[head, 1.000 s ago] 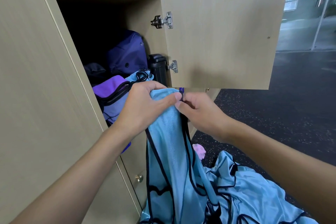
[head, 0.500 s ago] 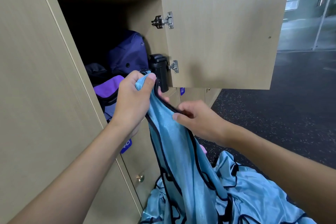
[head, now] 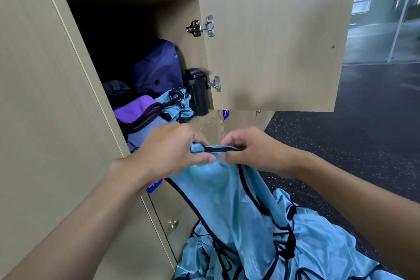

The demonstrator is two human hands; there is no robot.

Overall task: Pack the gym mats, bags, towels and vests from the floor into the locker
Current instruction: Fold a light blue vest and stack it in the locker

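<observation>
The vest (head: pixel 227 191) is thin light-blue synthetic cloth, pretty shiny with a fine ribbed weave, edged in matt black binding. The locker door (head: pixel 272 41) is pale wood-grain board, smooth and matt, and its hinges (head: pixel 205 26) are bright polished metal. The navy bag (head: pixel 156 70) looks like dull woven fabric. The black canister (head: pixel 196 91) is slightly glossy plastic. The floor (head: pixel 363 143) is dark speckled rubber, kinda grainy. The little knob (head: pixel 172 224) looks like brassy metal.
</observation>
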